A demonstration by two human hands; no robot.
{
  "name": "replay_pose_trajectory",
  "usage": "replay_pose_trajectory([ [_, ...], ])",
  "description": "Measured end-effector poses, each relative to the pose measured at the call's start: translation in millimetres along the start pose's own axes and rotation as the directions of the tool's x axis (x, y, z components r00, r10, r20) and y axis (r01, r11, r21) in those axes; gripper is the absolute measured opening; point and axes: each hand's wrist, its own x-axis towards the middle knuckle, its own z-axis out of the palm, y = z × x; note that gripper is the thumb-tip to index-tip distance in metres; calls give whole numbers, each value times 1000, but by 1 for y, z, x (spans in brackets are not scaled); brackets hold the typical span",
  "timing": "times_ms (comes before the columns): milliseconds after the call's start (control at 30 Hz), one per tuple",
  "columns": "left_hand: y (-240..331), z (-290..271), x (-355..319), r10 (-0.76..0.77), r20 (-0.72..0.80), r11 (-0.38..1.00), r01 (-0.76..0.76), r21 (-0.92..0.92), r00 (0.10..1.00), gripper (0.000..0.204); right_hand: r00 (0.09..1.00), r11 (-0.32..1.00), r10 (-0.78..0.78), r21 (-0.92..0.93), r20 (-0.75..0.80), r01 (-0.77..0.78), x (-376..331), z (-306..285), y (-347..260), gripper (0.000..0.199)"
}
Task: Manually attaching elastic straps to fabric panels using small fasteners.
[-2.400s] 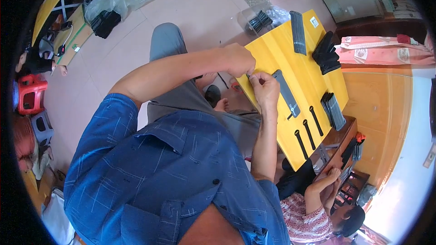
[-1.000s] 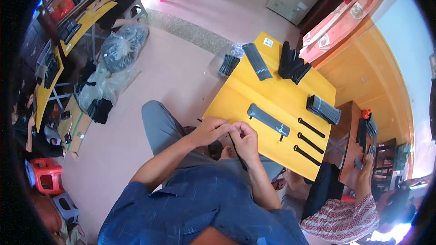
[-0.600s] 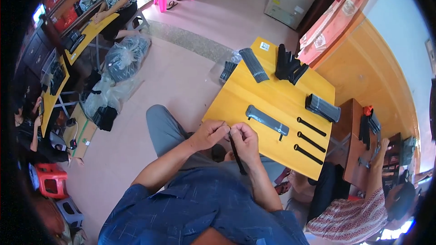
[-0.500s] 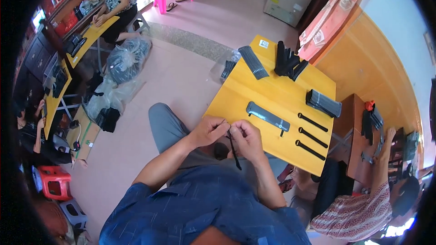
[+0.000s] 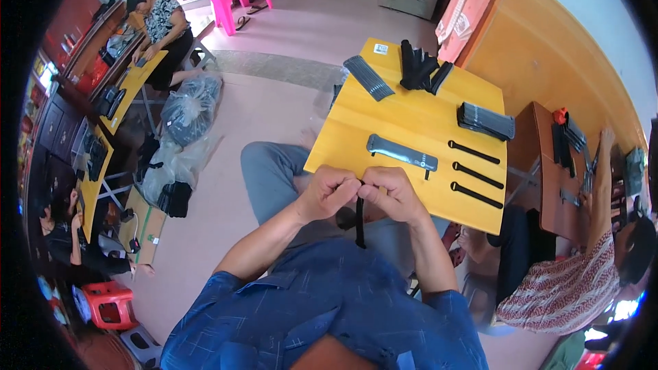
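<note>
A black strap (image 5: 360, 225) is pinched between my hands at the table's near edge, its free end hanging down over my lap. My left hand (image 5: 327, 192) and my right hand (image 5: 392, 194) are closed and almost touch, hiding the strap's upper end. Just beyond them on the yellow table (image 5: 336, 138) lies a long dark grey pouch-like piece (image 5: 402, 153) with small black tabs sticking out. To its right, three black straps, each with a loop at one end, lie side by side: a far strap (image 5: 474, 151), a middle strap (image 5: 478, 175) and a near strap (image 5: 476, 195).
Farther back on the table are a stack of dark packaged pieces (image 5: 486, 121), a row of thin grey strips (image 5: 369, 77) and a pile of black straps (image 5: 421, 72). A person works at a brown table (image 5: 555, 192) on the right. Plastic bags (image 5: 190, 109) sit on the floor at left.
My hands have drawn closer together and turned knuckles-up around the strap, which now hangs straighter. The whole view has shifted slightly; the things on the table look the same.
</note>
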Motion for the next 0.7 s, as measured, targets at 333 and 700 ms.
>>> replay_pose_trajectory([
  [333, -13, 20, -4, -241, -560, 931, 26, -363, 793, 33, 446, 974, 199, 228, -873, 12, -21, 9, 21, 16],
  [700, -7, -115, -49, -262, -840, 862, -275, -425, 475, 35, 18, 982, 182, 181, -983, -50, -122, -92, 16, 23],
])
